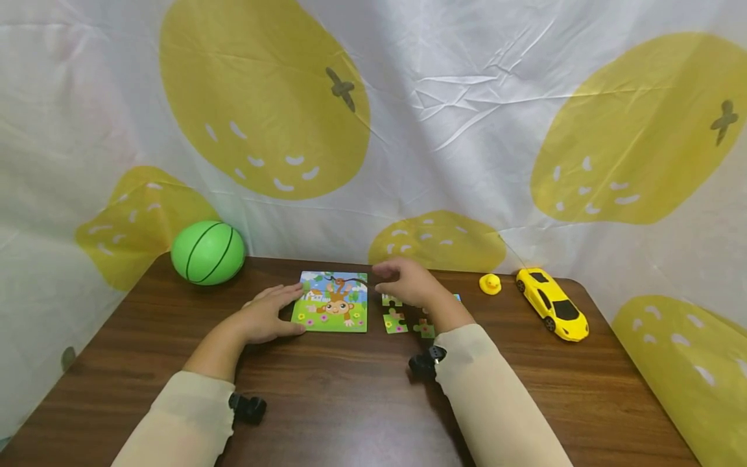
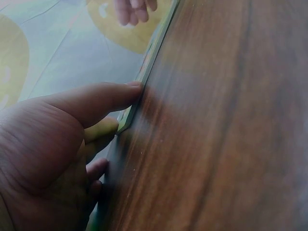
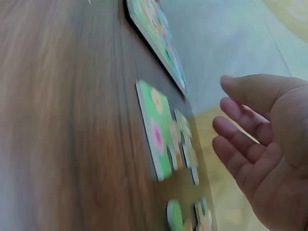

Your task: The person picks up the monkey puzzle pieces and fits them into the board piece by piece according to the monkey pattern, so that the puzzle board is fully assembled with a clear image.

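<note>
A square monkey picture board lies flat on the table. My left hand rests at its left side, thumb against the near edge and fingers along the left edge. To the right of the board are several loose jigsaw pieces, some partly hidden by my right hand and forearm. My right hand hovers over them with fingers loosely bent and apart from the thumb. In the right wrist view, nothing is between these fingers, and a green flowered piece lies on the table nearby.
A green ball sits at the back left corner of the wooden table. At the back right are a small yellow rubber duck and a yellow toy car. A fruit-patterned curtain hangs behind the table.
</note>
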A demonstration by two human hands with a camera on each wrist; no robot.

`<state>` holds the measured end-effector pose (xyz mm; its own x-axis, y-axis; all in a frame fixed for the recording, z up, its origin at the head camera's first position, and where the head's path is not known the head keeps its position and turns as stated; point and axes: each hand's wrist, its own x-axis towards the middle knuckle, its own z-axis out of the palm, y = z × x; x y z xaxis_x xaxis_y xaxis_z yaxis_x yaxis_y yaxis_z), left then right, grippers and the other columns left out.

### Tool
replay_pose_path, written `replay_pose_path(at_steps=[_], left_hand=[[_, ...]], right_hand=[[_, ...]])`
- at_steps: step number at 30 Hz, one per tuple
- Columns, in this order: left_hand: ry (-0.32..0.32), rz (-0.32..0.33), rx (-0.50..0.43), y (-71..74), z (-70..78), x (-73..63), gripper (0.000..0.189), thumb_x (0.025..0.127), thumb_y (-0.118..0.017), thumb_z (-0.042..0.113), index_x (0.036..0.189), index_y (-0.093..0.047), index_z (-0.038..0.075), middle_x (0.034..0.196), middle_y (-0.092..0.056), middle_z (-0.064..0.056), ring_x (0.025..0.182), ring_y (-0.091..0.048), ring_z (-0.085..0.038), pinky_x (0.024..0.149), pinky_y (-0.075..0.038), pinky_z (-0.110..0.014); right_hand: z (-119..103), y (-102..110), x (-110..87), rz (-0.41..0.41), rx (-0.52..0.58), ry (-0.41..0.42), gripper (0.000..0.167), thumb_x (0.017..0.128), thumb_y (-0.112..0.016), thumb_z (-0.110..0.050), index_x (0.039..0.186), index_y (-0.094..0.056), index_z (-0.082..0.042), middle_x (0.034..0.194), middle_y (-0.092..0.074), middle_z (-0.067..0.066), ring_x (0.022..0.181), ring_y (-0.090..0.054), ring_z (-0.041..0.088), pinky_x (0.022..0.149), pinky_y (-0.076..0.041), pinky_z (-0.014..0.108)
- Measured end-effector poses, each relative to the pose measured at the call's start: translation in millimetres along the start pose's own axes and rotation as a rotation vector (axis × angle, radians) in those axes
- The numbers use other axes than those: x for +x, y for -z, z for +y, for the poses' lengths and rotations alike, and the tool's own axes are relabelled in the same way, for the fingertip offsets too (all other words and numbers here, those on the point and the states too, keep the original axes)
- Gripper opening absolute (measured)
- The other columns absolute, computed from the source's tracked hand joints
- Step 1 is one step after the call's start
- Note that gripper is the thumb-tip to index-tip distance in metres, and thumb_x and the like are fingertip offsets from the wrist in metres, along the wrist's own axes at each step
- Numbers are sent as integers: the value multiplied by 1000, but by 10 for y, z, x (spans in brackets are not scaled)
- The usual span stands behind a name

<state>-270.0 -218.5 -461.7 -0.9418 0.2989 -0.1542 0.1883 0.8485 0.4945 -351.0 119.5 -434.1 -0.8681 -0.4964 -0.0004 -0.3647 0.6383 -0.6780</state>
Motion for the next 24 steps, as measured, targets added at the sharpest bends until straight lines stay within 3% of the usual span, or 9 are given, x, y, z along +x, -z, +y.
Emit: replay_pose_path(at_steps=[9,17,24], left_hand=[[-2,-1,4,-15,-1,4,91,93,-76,54,168,-38,19,179,-29,-5,166,-17,-44,121,-16,-85],[-1,4,-5,2,-3,5,91,93,-77,53,168,-38,19,179,-29,-6,166,-16,-44,122,-15,-85],[3,-1,4,-5,-16,13,91,93,-77,54,168,-38,19,179,-29,-6,167,-17,-44,122,-17,-84]], right_hand=[[181,72,-272,39,-6,-60,49,100,-76,-24,147,-66,-13,146,-69,7,137,-61,33,115,-51,54],[259,106,-295,25,0,-88,48,98,-79,-23,145,-69,-16,144,-69,8,135,-63,31,106,-57,50],[291,80,-280,3,-37,-92,50,95,-82,-17,143,-69,-13,143,-70,9,135,-63,32,113,-53,52]])
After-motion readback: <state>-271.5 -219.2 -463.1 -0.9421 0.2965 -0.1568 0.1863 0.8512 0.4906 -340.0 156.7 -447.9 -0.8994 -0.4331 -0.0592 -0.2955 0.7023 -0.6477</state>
